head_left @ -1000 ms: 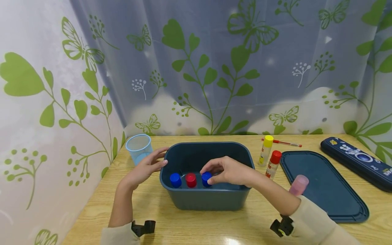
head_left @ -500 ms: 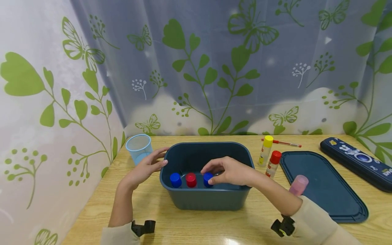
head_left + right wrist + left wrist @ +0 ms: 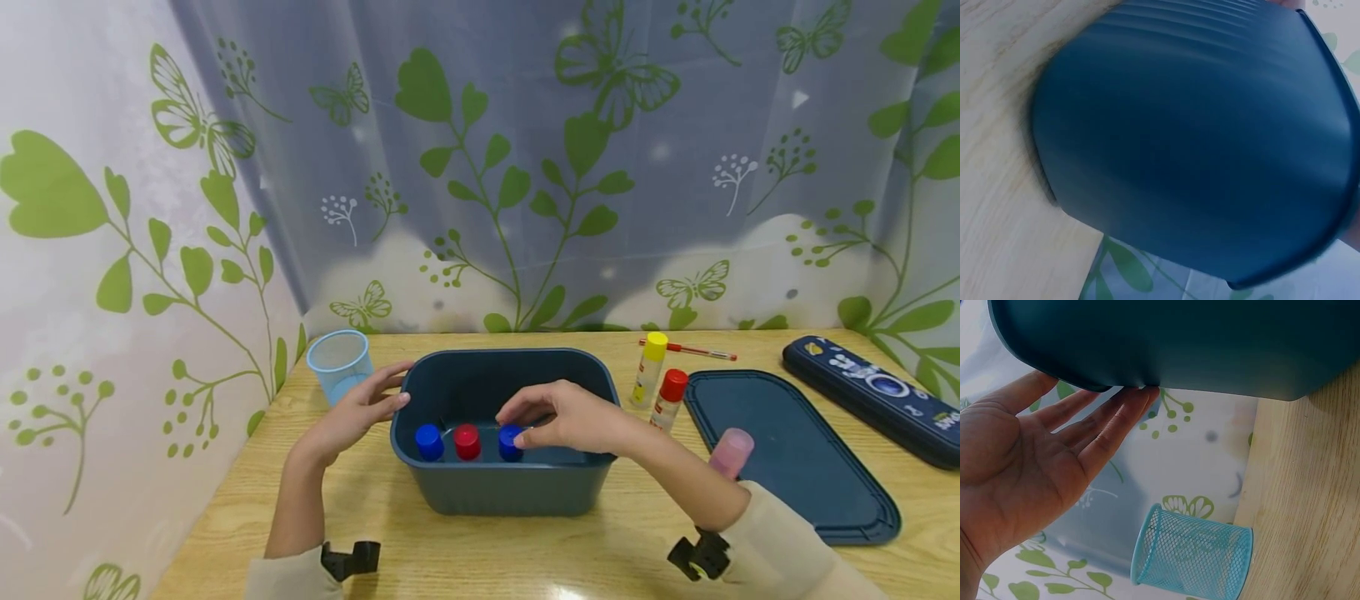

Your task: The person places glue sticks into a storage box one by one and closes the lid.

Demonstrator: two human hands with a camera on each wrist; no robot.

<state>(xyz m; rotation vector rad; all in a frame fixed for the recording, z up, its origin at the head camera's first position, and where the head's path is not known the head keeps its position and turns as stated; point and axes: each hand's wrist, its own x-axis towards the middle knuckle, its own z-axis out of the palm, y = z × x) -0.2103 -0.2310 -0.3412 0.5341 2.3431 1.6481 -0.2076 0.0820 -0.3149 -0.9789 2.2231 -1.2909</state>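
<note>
Wooden table [image 3: 465, 550] fills the lower frame of the head view. Dark blue bin [image 3: 504, 492] sits at lower centre; its flat lid [image 3: 795, 467] lies at lower right. Navy pencil case [image 3: 870, 396] at far right edge. Blue mesh cup [image 3: 339, 364] stands left of the bin.

Left hand [image 3: 358, 410]: fingers straight and spread, fingertips [image 3: 1141, 400] touching the bin's left outer wall.

Right hand [image 3: 566, 417]: reaches into the bin, fingers curled, pinching the rightmost blue cap [image 3: 510, 440]. Red cap [image 3: 467, 440] and a second blue cap [image 3: 430, 442] stand in a row left of it, inside the bin near its front wall.

Two glue sticks [image 3: 663, 387] stand between bin and lid.
</note>
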